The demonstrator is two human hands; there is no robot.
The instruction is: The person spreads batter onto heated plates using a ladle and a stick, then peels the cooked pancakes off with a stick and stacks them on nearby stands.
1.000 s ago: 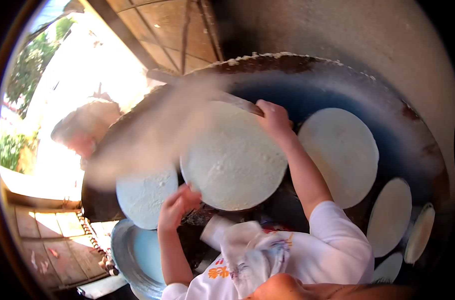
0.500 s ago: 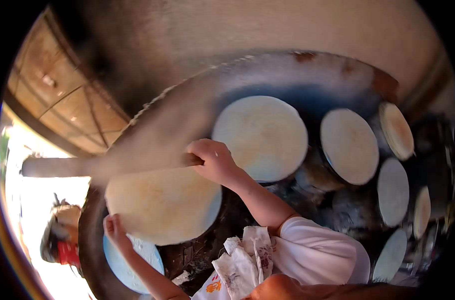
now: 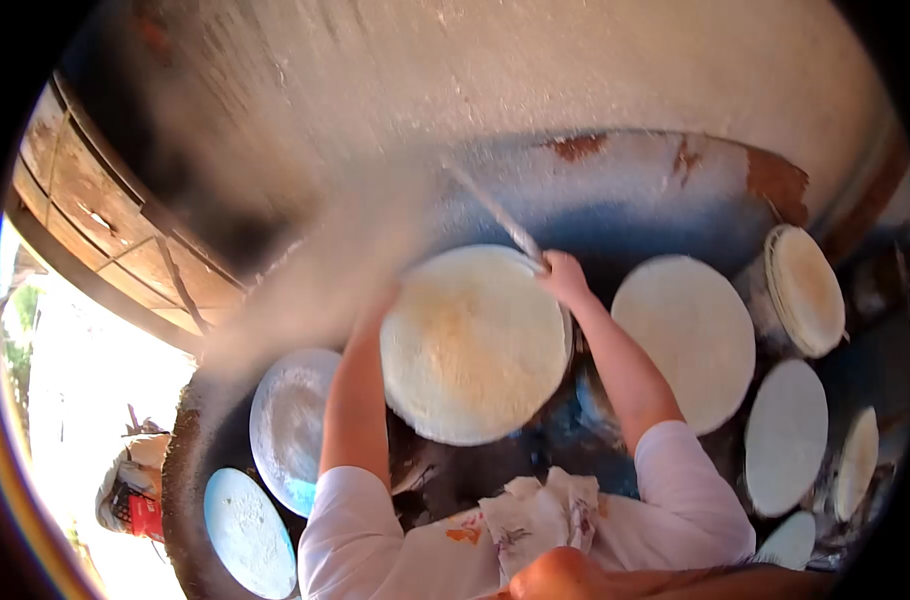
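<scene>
My right hand (image 3: pixel 563 277) is closed around the end of a long, thin stick (image 3: pixel 490 208), which slants up and left over the griddle surface. Below it lies a large round flatbread (image 3: pixel 475 350), pale with a browned middle. My left hand (image 3: pixel 387 295) is at the flatbread's upper left edge; steam blurs it and hides the fingers. To the left is a round griddle plate (image 3: pixel 293 425) with a grey, whitish-smeared surface. Beside it, lower left, sits a smaller-looking pale round (image 3: pixel 250 535). Another round flatbread (image 3: pixel 683 340) lies to the right.
Several more pale rounds curve down the right side, including a thick-edged round (image 3: pixel 807 290) and an upright-looking oval (image 3: pixel 786 437). A curved metal wall (image 3: pixel 665 170) with rust patches rises behind. Steam (image 3: pixel 325 240) drifts at upper left. A bag with red (image 3: pixel 140 490) stands left, outside.
My left hand has moved up and right to the middle flatbread. The stick has swung from pointing left to pointing up. The left plate's flatbread is gone from it. The view has shifted.
</scene>
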